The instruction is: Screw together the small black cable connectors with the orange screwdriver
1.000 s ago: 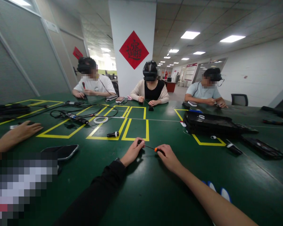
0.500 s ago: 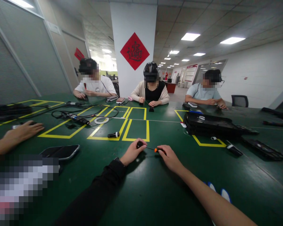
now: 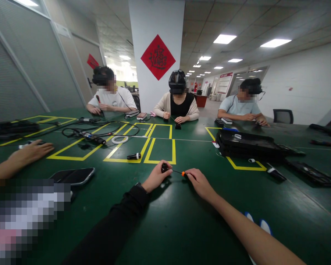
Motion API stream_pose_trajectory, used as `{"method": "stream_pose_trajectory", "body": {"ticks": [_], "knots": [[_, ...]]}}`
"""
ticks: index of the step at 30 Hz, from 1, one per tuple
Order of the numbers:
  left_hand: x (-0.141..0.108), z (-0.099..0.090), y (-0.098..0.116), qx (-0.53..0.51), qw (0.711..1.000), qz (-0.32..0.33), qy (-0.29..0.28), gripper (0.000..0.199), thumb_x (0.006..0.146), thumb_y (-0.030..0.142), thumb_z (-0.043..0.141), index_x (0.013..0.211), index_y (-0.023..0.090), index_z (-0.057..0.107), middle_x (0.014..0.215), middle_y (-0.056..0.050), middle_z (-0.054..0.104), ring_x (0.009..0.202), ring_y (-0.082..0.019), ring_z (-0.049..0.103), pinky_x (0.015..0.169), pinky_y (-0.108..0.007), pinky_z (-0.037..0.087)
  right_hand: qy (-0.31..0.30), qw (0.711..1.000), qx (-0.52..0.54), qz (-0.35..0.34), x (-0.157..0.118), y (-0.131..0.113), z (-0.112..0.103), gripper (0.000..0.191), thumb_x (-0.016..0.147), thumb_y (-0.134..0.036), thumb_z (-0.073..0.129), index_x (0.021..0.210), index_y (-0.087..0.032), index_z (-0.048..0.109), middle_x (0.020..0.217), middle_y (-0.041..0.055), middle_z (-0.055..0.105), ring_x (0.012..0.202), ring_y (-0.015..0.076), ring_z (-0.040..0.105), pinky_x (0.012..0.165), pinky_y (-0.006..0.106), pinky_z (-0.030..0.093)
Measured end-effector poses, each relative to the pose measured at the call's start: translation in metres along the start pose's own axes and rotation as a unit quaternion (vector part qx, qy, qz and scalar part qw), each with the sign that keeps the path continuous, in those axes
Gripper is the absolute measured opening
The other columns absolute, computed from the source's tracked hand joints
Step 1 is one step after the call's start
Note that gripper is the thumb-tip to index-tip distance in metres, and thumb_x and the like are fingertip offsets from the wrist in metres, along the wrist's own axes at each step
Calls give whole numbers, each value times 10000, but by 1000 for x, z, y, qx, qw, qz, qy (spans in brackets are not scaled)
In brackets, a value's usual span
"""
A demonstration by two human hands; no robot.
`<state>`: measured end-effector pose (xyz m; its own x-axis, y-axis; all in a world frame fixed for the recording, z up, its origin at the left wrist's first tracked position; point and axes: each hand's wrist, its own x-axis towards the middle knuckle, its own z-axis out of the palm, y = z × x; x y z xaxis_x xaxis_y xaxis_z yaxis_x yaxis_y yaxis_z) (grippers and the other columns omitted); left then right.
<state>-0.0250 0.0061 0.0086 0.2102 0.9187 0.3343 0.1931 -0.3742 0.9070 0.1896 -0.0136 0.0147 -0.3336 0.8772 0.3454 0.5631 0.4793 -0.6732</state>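
Observation:
In the middle of the head view, my left hand (image 3: 157, 177) is closed around a small black cylindrical part (image 3: 164, 168) and keeps it just above the green table. My right hand (image 3: 200, 183) pinches a thin screwdriver (image 3: 183, 173) near its orange collar; the fingers cover most of the handle. Its slim dark shaft runs left to the black part, but I cannot tell whether the tip sits in it. Beyond my left hand lies a black cylinder with a white band (image 3: 134, 156), on its side near yellow tape.
Black trays (image 3: 245, 143) are stacked at right, near another black-and-white cylinder (image 3: 276, 173). Cables (image 3: 99, 138) and a white ring (image 3: 119, 140) lie at left, beyond a phone (image 3: 74, 176). A neighbour's hand (image 3: 34, 151) rests at far left. Three people sit opposite.
Both hands stay close together with the black part and screwdriver. My right hand has shifted slightly, and less of the handle shows beneath its fingers. The view has moved a little.

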Motion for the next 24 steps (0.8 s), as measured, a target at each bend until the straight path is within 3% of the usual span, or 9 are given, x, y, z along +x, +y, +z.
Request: {"method": "stream_pose_trajectory", "body": {"ticks": [7, 13, 19, 24], "knots": [[0, 2, -2, -60, 998, -13, -31, 170, 739, 223, 557, 875, 167, 472, 1117, -86, 548, 946, -161, 554, 887, -357, 385, 11, 1000, 5, 7, -2, 2, 1, 208, 778, -251, 525, 970, -202, 586, 956, 37, 587, 891, 166, 525, 821, 333, 402], [0, 0, 0, 5, 1000, 0, -18, 176, 740, 213, 553, 899, 171, 489, 955, -39, 582, 917, -154, 536, 872, -320, 383, 4, 1000, -18, -5, 0, 3, 1, 246, 854, -254, 392, 932, -187, 616, 943, 57, 598, 931, 168, 512, 863, 334, 374], [0, 0, -1, 24, 1000, 9, -15, 158, 734, 208, 551, 877, 173, 495, 871, -12, 558, 833, -140, 520, 807, -290, 395, 5, 1000, 1, 23, -2, 1, -1, 223, 777, -258, 516, 984, -198, 573, 972, 44, 581, 901, 164, 525, 813, 313, 406], [1, 1, -2, 19, 1000, 5, -11, 156, 729, 212, 550, 869, 172, 493, 861, -5, 550, 819, -134, 513, 796, -279, 393, -5, 1000, -12, 16, -1, -2, -3, 222, 825, -258, 442, 959, -185, 602, 983, 63, 578, 934, 169, 514, 856, 325, 384]]}}
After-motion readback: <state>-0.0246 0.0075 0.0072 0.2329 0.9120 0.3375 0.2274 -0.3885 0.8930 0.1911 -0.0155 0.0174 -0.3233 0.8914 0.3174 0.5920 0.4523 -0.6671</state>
